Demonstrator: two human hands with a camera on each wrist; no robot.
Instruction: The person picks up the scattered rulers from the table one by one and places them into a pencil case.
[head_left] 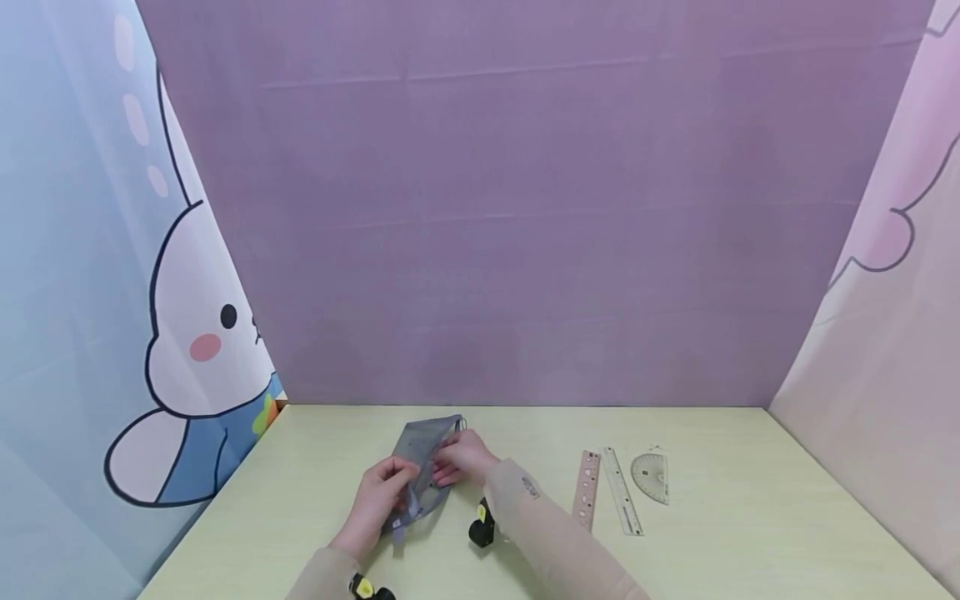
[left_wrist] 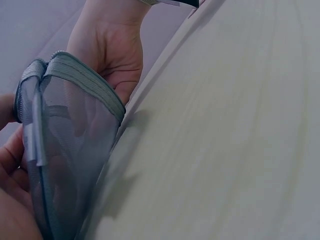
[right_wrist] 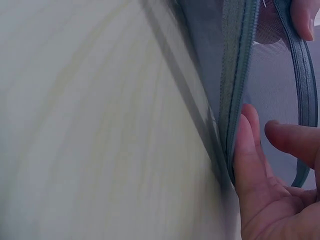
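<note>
A grey-blue mesh zipper pouch point(head_left: 424, 446) is held tilted up off the table, its zipper unzipped and its mouth gaping. My left hand point(head_left: 384, 492) pinches one edge of the pouch between thumb and fingers. The fingers of my right hand point(head_left: 462, 459) reach into the mouth. In the right wrist view, the right hand point(right_wrist: 280, 185) has its thumb apart from its fingers, next to the zipper edge point(right_wrist: 240, 75). The left wrist view shows the mesh pouch point(left_wrist: 70, 145) with the right hand partly behind its see-through side.
To the right on the table point(head_left: 735, 517) lie a pink ruler point(head_left: 587, 487), a clear ruler point(head_left: 622, 492) and a clear protractor point(head_left: 651, 477). The right forearm passes close to the pink ruler. A purple curtain point(head_left: 525, 250) hangs behind the table.
</note>
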